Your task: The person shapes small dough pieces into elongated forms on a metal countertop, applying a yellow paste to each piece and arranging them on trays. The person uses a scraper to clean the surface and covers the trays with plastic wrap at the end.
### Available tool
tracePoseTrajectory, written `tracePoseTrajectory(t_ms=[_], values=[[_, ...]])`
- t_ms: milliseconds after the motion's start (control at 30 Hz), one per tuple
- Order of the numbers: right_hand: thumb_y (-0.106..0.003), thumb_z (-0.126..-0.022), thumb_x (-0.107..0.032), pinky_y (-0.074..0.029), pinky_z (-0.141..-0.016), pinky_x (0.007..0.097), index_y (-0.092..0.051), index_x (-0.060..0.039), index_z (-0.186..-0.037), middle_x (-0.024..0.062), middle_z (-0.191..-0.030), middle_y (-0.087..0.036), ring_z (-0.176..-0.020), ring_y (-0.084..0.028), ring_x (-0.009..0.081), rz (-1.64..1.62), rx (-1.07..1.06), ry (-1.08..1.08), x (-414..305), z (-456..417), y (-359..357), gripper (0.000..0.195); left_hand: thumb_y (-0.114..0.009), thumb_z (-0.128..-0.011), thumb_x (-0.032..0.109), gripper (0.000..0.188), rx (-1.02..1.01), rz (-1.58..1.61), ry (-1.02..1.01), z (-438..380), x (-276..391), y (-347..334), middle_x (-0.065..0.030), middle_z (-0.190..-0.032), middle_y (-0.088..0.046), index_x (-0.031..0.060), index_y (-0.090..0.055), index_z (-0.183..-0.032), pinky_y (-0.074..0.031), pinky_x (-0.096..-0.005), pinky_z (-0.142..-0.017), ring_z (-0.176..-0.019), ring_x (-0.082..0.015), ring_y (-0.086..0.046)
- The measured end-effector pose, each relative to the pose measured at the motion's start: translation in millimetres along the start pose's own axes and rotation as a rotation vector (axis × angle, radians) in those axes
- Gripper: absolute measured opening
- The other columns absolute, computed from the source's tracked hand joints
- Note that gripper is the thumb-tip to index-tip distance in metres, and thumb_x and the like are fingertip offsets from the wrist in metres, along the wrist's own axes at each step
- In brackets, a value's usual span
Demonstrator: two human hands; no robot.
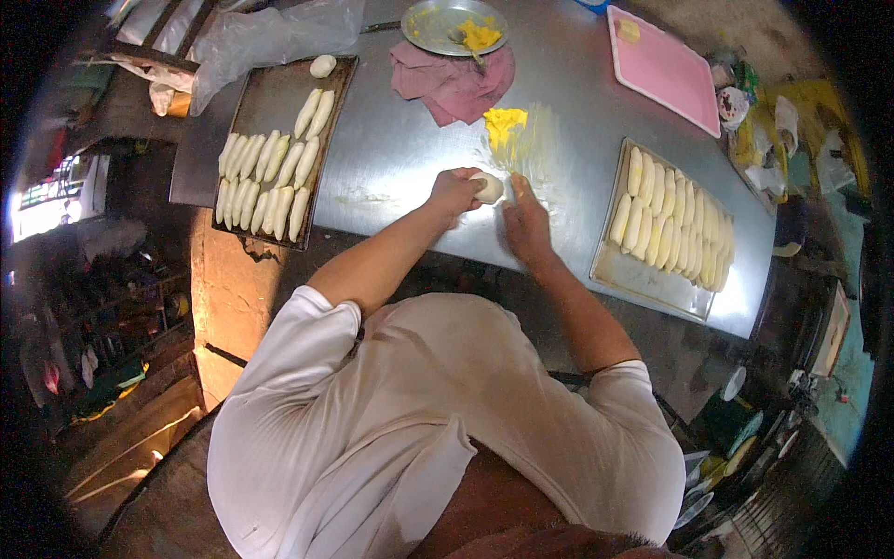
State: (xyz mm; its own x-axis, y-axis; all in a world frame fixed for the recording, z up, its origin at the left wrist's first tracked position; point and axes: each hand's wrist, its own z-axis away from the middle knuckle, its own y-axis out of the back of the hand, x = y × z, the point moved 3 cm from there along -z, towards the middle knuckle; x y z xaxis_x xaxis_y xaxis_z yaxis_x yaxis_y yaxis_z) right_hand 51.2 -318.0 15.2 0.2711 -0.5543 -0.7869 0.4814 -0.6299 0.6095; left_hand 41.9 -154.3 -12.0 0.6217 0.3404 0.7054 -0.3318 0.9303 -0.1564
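Observation:
A pale round dough piece [487, 189] is in the fingers of my left hand [457, 192], close above the steel table [391, 161]. My right hand [525, 220] is just to the right of the dough, fingers pointing away from me; whether it touches the dough or grips anything is unclear. Beyond the hands a soft yellow fat, like margarine [504, 129], lies on the metal, with a greasy smear beside it. To the left, a dark baking tray [279, 91] holds rows of dough sticks [269, 157] and one dough ball [323, 66].
On the right, another metal tray [618, 269] carries two rows of yellowish dough sticks [670, 209]. A metal plate [426, 35] with yellow fat [480, 33] rests by a pink cloth [454, 77]. A pink tray [663, 70] lies at the far right, plastic sheeting [279, 35] at the far left.

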Motion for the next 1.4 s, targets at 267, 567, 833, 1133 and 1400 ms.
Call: tracePoseTrajectory(t_ms=[267,567,833,1133,1400], values=[[-0.071,-0.084,-0.048,-0.025,-0.118,0.0525,-0.030,0.0109,-0.145,0.0319,-0.150,-0.036,-0.143,-0.031,0.0455,0.692,0.021,-0.113,-22,15,-34,0.094,-0.065,-0.090,0.002,0.028,-0.054,-0.143,-0.119,13,3,41,-0.0133,-0.104,-0.071,-0.0040,-0.067,-0.118,-0.057,-0.0274,-0.069,-0.085,-0.0191,-0.069],[-0.068,-0.083,-0.059,-0.019,-0.120,0.0538,-0.029,0.0121,-0.148,0.0331,-0.154,-0.030,-0.146,-0.024,0.0484,0.437,-0.045,-0.072,-73,-16,-79,0.104,-0.070,-0.085,0.024,0.030,0.068,-0.868,-0.489,18,47,98,-0.0183,-0.100,-0.074,0.0069,-0.074,-0.109,-0.055,-0.0381,-0.089,-0.094,-0.0339,-0.070],[-0.074,-0.077,-0.059,-0.018,-0.121,0.0537,-0.029,0.0100,-0.148,0.0323,-0.155,-0.028,-0.146,-0.023,0.0475,0.406,0.104,0.059,-101,-42,-141,0.109,-0.064,-0.087,0.011,0.035,0.066,-0.835,-0.569,26,55,140,-0.0182,-0.107,-0.072,0.0059,-0.067,-0.122,-0.055,-0.0386,-0.089,-0.094,-0.0330,-0.071],[-0.060,-0.087,-0.063,-0.013,-0.122,0.0518,-0.016,0.0144,-0.151,0.0355,-0.157,-0.021,-0.148,-0.020,0.0466,0.753,0.119,-0.372,-48,-2,-68,0.109,-0.064,-0.088,0.007,0.037,-0.159,-0.505,-0.410,11,57,170,-0.0133,-0.107,-0.073,0.0060,-0.064,-0.125,-0.054,-0.0315,-0.086,-0.092,-0.0209,-0.069],[-0.070,-0.081,-0.059,-0.017,-0.122,0.0512,-0.032,0.0071,-0.148,0.0309,-0.155,-0.029,-0.146,-0.024,0.0455,0.430,0.002,0.159,-125,-71,-190,0.101,-0.066,-0.086,0.013,0.039,0.205,-0.836,-0.755,24,82,180,-0.0150,-0.126,-0.063,0.0125,-0.066,-0.125,-0.050,-0.0374,-0.095,-0.106,-0.0287,-0.065]])
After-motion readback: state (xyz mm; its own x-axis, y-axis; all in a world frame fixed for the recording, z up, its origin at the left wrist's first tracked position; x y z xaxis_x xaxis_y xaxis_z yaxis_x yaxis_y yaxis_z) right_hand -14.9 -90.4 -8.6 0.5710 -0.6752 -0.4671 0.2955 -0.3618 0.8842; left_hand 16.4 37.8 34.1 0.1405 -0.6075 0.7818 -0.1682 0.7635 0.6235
